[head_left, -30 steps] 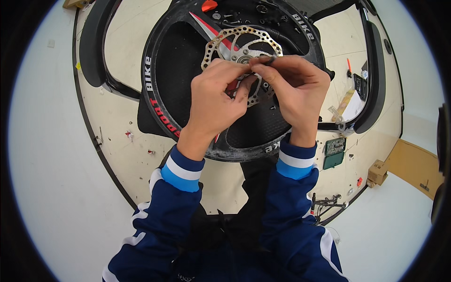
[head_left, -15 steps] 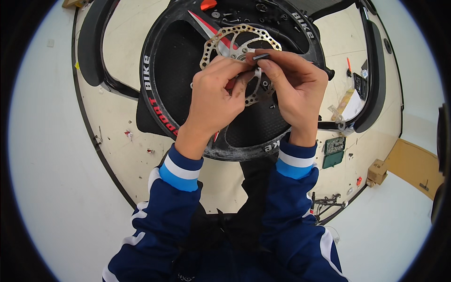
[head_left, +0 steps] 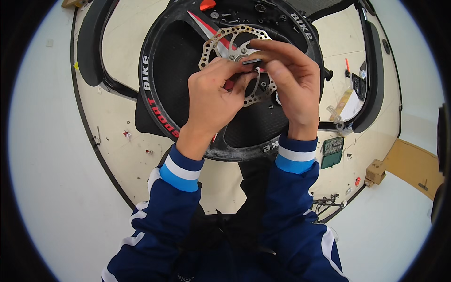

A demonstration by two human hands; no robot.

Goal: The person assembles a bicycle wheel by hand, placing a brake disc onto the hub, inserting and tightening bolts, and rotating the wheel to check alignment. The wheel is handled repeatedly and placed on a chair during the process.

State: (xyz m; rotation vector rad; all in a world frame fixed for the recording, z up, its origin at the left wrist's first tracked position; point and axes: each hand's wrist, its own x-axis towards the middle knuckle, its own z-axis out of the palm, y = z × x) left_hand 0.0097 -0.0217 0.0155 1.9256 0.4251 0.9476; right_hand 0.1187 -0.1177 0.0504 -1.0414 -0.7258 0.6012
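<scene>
A small dark, flat piece (head_left: 252, 61) is pinched between the thumb and fingers of my left hand (head_left: 213, 91), above the bike wheel. Its exact kind is too small to make out. Close on its right, my right hand (head_left: 298, 77) has its thumb and forefinger apart, with nothing plainly gripped; the other fingertips are partly hidden. Beneath both hands lies a perforated metal brake disc (head_left: 205, 54), fixed at the hub of a black spoked wheel (head_left: 155, 101) with red and white marks. My hands cover part of the disc.
Several small bolts and washers (head_left: 230, 19) and an orange piece (head_left: 207, 4) lie on the wheel's far part. Black chair armrests flank it, left (head_left: 91, 42) and right (head_left: 374, 80). On the floor at right are a green case (head_left: 332, 152) and a cardboard box (head_left: 376, 171).
My right thumb and forefinger have spread away from the small dark piece they were pinching. The piece has shifted slightly left and down, staying in my left fingers.
</scene>
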